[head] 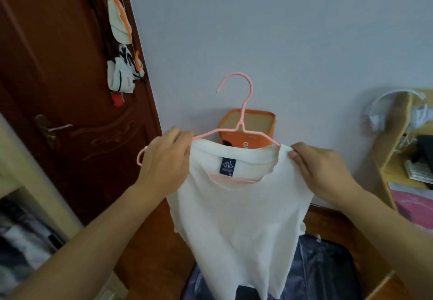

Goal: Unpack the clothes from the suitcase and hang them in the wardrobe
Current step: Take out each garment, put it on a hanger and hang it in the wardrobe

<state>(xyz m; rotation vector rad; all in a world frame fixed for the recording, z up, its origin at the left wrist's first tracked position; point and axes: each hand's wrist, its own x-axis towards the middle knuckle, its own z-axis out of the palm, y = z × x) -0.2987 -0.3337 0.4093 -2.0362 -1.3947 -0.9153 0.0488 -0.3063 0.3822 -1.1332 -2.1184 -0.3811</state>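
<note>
both hands' (164, 159) (321, 168) fingers clamped on white t-shirt (239, 217) over pink hanger (241, 112)

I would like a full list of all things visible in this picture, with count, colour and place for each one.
T-shirt: one, white, centre, partly on the hanger.
Hanger: one, pink, centre, its left end outside the T-shirt.
Box: one, orange, behind the hanger against the wall.
Suitcase: one, dark with a shiny lining, bottom centre, open.
Door: one, dark red-brown wood, left.
Hanging items: several, mostly white with orange, on the door.
Wardrobe: one, pale frame, bottom left, clothes inside.
Shelf unit: one, light wood, right.
Left hand: one, grips the hanger's left shoulder.
Right hand: one, pinches the T-shirt's right shoulder.
</note>
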